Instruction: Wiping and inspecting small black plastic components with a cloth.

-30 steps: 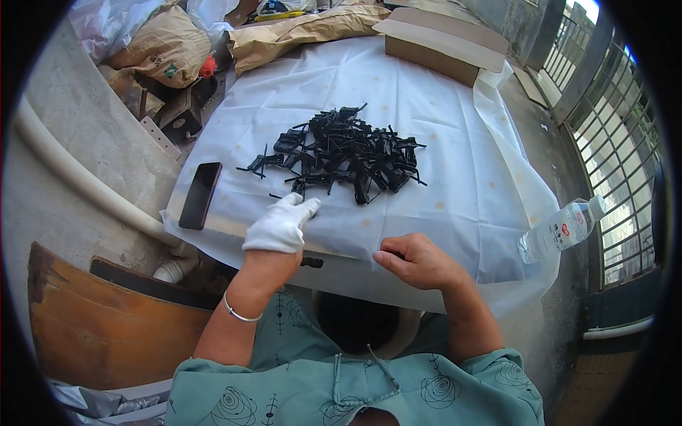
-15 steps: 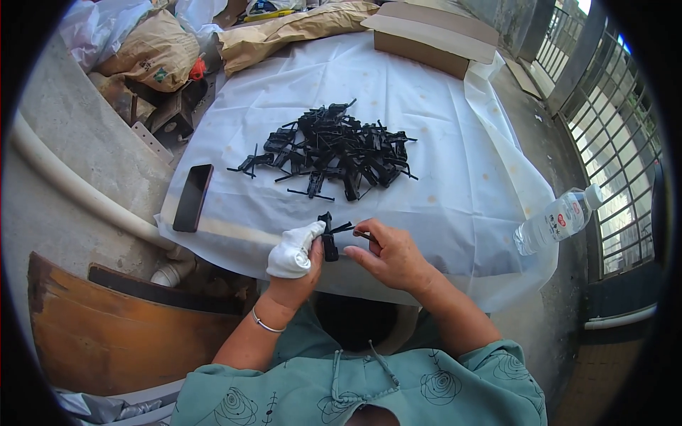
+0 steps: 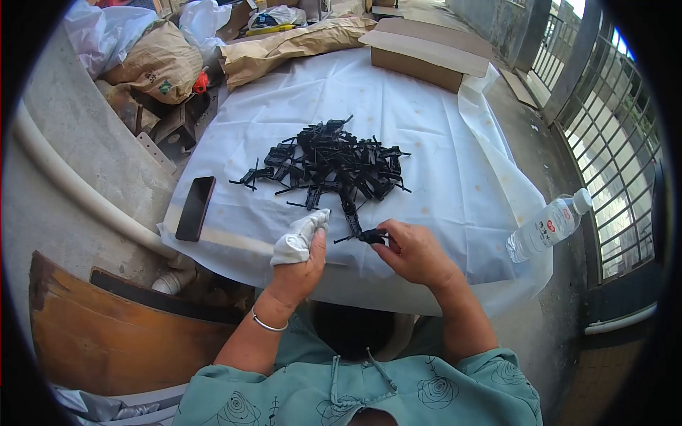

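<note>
A small black plastic part [image 3: 371, 236] with thin arms is pinched between the thumb and fingers of my right hand [image 3: 420, 257], just above the near side of the table. My left hand [image 3: 298, 278] is to the left of it, its fingers covered by a bunched white cloth [image 3: 298, 241] that it grips; whether the cloth is wrapped round the fingers is hard to tell. No black part shows in the left hand. Ahead of both hands lies a tangled pile of similar black parts [image 3: 337, 160], its nearest pieces close to the fingertips.
A white plastic sheet [image 3: 455, 206] covers the table. A dark phone [image 3: 195, 209] lies at the left, a clear water bottle [image 3: 543, 228] at the right edge. At the back are an open cardboard box [image 3: 415, 67] and brown paper [image 3: 291, 50]. Metal bars [image 3: 611, 156] stand beyond the right side.
The black part in the left hand has left it. My right hand now holds a black part near the pile's front edge. The view has tilted up slightly.
</note>
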`<action>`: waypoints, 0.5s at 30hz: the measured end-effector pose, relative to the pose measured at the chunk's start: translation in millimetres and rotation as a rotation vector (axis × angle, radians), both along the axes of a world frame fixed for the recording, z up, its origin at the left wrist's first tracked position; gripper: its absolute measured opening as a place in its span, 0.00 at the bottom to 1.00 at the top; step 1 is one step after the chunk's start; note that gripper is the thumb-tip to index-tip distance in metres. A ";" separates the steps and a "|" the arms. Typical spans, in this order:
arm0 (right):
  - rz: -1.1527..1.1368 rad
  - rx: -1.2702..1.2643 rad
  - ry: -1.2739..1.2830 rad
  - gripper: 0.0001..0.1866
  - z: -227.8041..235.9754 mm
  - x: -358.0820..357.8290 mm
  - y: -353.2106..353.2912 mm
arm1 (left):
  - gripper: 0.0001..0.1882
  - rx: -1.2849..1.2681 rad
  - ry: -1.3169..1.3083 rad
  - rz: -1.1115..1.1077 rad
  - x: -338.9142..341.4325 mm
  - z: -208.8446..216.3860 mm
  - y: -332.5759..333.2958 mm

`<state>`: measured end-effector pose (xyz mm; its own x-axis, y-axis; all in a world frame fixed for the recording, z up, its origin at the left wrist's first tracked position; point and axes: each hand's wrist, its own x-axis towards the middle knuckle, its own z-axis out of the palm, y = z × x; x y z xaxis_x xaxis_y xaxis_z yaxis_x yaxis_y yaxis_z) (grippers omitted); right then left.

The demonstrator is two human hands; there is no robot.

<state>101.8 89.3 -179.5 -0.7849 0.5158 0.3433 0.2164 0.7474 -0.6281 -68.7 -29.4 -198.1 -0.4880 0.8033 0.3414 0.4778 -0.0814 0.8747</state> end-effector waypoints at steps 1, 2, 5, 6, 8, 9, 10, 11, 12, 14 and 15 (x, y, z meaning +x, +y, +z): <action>0.112 0.111 -0.014 0.10 3.6 3.7 -2.7 | 0.13 0.000 0.000 -0.002 -0.9 9.8 -3.5; 0.187 0.143 -0.079 0.10 6.9 4.6 -9.4 | 0.13 -0.182 -0.223 -0.164 -1.5 20.9 -6.5; 0.360 0.227 -0.051 0.09 12.5 -1.7 -26.7 | 0.12 -0.418 -0.481 -0.451 -3.0 22.8 -11.9; 0.364 0.238 -0.022 0.11 11.5 -1.8 -26.9 | 0.12 -0.369 -0.523 -0.499 -0.3 19.4 -11.2; 0.351 0.217 0.084 0.12 5.8 -4.8 -25.5 | 0.13 -0.348 -0.659 -0.574 -0.2 24.9 -15.2; 0.340 0.191 0.188 0.13 3.2 -6.0 -24.0 | 0.13 -0.348 -0.660 -0.574 -0.1 30.4 -18.3; 0.340 0.191 0.187 0.13 3.0 -5.5 -22.9 | 0.13 -0.414 -0.677 -0.596 -0.3 34.1 -21.0; 0.351 0.147 0.185 0.14 3.1 -4.7 -21.8 | 0.13 -0.480 -0.693 -0.618 -0.3 34.7 -22.1; 0.365 0.101 0.183 0.14 3.9 -4.5 -22.5 | 0.13 -0.478 -0.695 -0.616 0.5 33.1 -23.1; 0.318 0.034 0.225 0.15 12.2 -3.4 -28.3 | 0.13 -0.284 -0.815 -0.500 4.8 26.6 -22.5; 0.266 -0.031 0.268 0.15 15.3 -2.4 -30.8 | 0.13 -0.281 -0.817 -0.500 9.5 22.5 -21.0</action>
<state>99.4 58.6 -164.2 -0.7771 0.3196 0.5422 -0.1574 0.7354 -0.6591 -59.2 -50.4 -175.6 -0.0714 0.9806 -0.1826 -0.3121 0.1519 0.9378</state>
